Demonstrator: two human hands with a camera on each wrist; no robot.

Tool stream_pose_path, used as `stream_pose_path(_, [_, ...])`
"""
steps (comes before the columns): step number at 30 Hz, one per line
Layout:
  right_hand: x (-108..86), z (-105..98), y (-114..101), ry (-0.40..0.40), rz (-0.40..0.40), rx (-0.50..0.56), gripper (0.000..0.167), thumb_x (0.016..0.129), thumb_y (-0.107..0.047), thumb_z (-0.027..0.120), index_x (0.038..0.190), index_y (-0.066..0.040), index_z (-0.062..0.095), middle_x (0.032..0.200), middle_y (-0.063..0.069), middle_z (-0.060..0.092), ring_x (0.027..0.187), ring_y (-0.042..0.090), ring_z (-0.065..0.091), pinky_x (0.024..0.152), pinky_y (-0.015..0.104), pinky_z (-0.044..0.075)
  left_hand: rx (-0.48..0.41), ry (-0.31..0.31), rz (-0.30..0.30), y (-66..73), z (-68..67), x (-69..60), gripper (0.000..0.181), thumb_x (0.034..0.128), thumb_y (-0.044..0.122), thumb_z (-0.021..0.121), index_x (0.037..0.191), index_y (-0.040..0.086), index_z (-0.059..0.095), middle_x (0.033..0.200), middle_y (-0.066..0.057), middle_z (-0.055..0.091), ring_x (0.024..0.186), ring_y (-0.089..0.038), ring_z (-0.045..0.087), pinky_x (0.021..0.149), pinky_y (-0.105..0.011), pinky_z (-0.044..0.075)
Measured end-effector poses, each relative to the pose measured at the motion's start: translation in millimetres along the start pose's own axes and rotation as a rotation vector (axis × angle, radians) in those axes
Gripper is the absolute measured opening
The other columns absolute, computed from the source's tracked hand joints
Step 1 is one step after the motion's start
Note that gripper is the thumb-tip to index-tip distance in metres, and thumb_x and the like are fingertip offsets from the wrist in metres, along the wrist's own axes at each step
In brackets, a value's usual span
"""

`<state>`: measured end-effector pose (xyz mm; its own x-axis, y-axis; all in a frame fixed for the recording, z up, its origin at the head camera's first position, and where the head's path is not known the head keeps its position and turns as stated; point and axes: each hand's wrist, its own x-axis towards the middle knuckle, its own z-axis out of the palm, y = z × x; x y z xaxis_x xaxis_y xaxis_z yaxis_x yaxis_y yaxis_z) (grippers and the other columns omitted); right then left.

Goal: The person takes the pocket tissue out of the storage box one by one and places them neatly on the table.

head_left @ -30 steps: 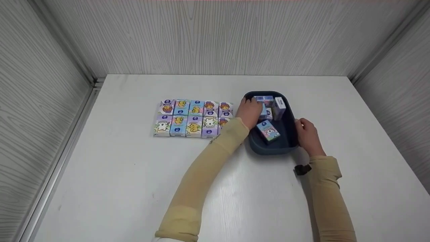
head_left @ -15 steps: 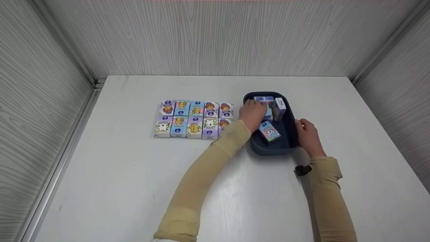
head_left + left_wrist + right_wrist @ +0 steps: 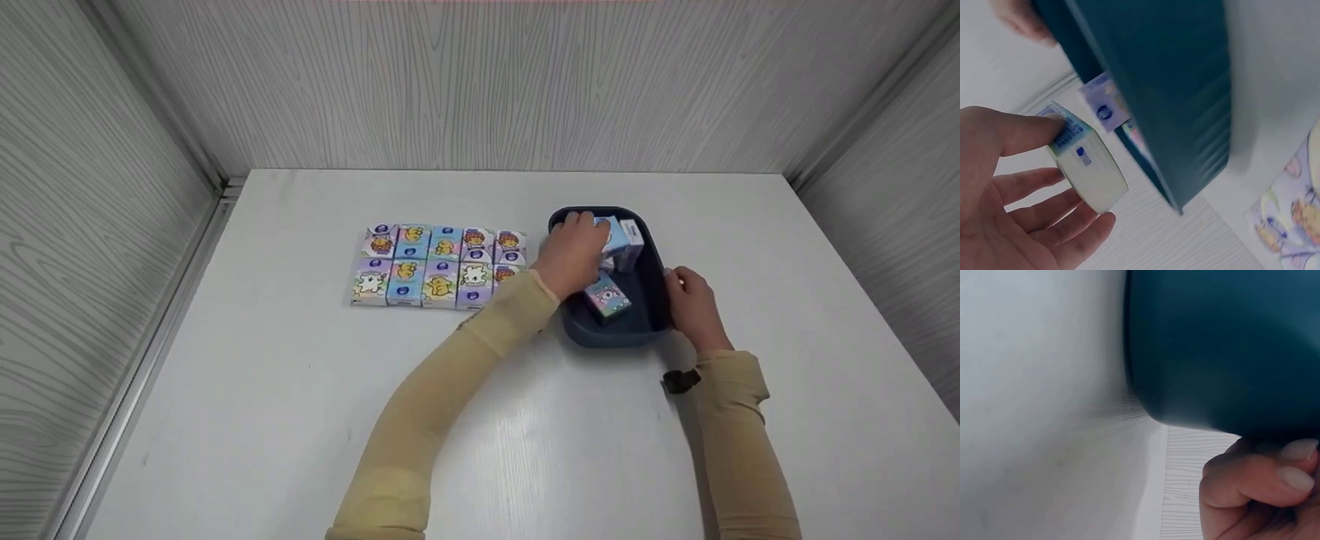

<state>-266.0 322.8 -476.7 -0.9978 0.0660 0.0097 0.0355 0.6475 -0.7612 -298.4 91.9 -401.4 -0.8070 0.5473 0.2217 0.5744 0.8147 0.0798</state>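
In the head view, a dark blue plastic bin [image 3: 611, 339] stands on the white table with several small printed pocket tissue packs inside. My left hand [image 3: 571, 253] is over its left side, pinching a light-blue and white tissue pack [image 3: 1092, 169] between thumb and fingers. Beside that pack, a pale purple tissue pack [image 3: 634, 241] stands upright against the bin's far right wall. A pink-and-blue tissue pack [image 3: 607, 298] lies tilted nearer the front. My right hand [image 3: 697, 306] grips the bin's right side with curled fingers; the exact contact is partly hidden.
Left of the bin, colourful tissue packs [image 3: 440, 285] lie flat in two tight rows; my left sleeve covers the near right corner. A dark wrist device [image 3: 681, 381] shows by the right cuff. Wood-grain panels [image 3: 480, 90] enclose the table [image 3: 300, 420].
The left hand has shifted slightly right inside the bin and raised a light-blue tissue pack there. The right hand stays at the bin's right side.
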Motion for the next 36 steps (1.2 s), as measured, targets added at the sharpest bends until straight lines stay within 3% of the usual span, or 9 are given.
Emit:
stream_pose_path(6, [0.4, -2, -1, 0.012, -0.009, -0.031, 0.042, 0.103, -0.039, 0.035, 0.092, -0.002, 0.05, 0.07, 0.007, 0.047, 0.057, 0.016, 0.048, 0.05, 0.03, 0.042, -0.094, 0.101, -0.033, -18.4, -24.9, -13.9, 0.037, 0.0941, 0.025, 0.058, 0.126, 0.005, 0.057, 0.112, -0.011, 0.059, 0.099, -0.024, 0.055, 0.085, -0.035, 0.048])
stream_pose_path(9, [1.0, -5, -1, 0.015, -0.006, -0.028, 0.041, 0.103, -0.039, 0.035, 0.092, -0.002, 0.05, 0.069, 0.007, 0.047, 0.055, 0.015, 0.047, 0.048, 0.03, 0.042, -0.142, 0.114, -0.072, -26.9, -35.6, -22.7, 0.041, 0.0941, 0.028, 0.059, 0.128, 0.005, 0.056, 0.113, -0.01, 0.058, 0.099, -0.021, 0.054, 0.086, -0.033, 0.047])
stream_pose_path(14, [0.3, -6, -2, 0.006, -0.001, -0.012, 0.04, 0.103, -0.039, 0.035, 0.091, -0.003, 0.047, 0.07, 0.007, 0.047, 0.054, 0.015, 0.048, 0.047, 0.03, 0.044, -0.19, 0.138, -0.129, -40.9, -40.6, -49.9, 0.047, 0.0933, 0.033, 0.06, 0.131, 0.005, 0.054, 0.113, -0.009, 0.057, 0.098, -0.018, 0.052, 0.085, -0.028, 0.048])
stream_pose_path(18, [0.4, -1, 0, 0.008, 0.008, -0.017, 0.041, 0.103, -0.039, 0.034, 0.092, -0.003, 0.048, 0.071, 0.008, 0.047, 0.056, 0.016, 0.048, 0.047, 0.03, 0.044, -0.192, 0.172, -0.184, -55.3, -29.8, -81.2, 0.048, 0.092, 0.033, 0.061, 0.128, 0.002, 0.055, 0.11, -0.011, 0.057, 0.094, -0.019, 0.052, 0.082, -0.03, 0.049])
stream_pose_path(23, [-0.1, 5, 1, 0.007, 0.003, -0.033, 0.042, 0.103, -0.04, 0.033, 0.093, -0.002, 0.05, 0.071, 0.008, 0.048, 0.057, 0.018, 0.049, 0.049, 0.03, 0.044, -0.178, 0.149, -0.282, -75.9, -16.0, -127.6, 0.05, 0.0898, 0.033, 0.065, 0.124, -0.002, 0.055, 0.112, -0.015, 0.057, 0.096, -0.024, 0.054, 0.083, -0.034, 0.05])
stream_pose_path(31, [-1.7, 8, -1, 0.005, -0.014, -0.017, 0.043, 0.103, -0.04, 0.034, 0.092, -0.002, 0.049, 0.069, 0.008, 0.047, 0.054, 0.016, 0.048, 0.048, 0.03, 0.043, -0.113, 0.127, -0.432, -109.3, -14.0, -210.6, 0.048, 0.086, 0.029, 0.071, 0.117, -0.005, 0.057, 0.102, -0.018, 0.057, 0.085, -0.026, 0.053, 0.071, -0.038, 0.054])
stream_pose_path(36, [-2.1, 1, -1, 0.027, -0.016, -0.028, 0.043, 0.103, -0.04, 0.034, 0.092, -0.001, 0.05, 0.072, 0.009, 0.047, 0.056, 0.016, 0.047, 0.048, 0.029, 0.042, -0.096, 0.078, -0.542, -126.0, -6.5, -242.6, 0.05, 0.084, 0.027, 0.073, 0.115, -0.009, 0.057, 0.095, -0.02, 0.057, 0.079, -0.027, 0.054, 0.068, -0.041, 0.055])
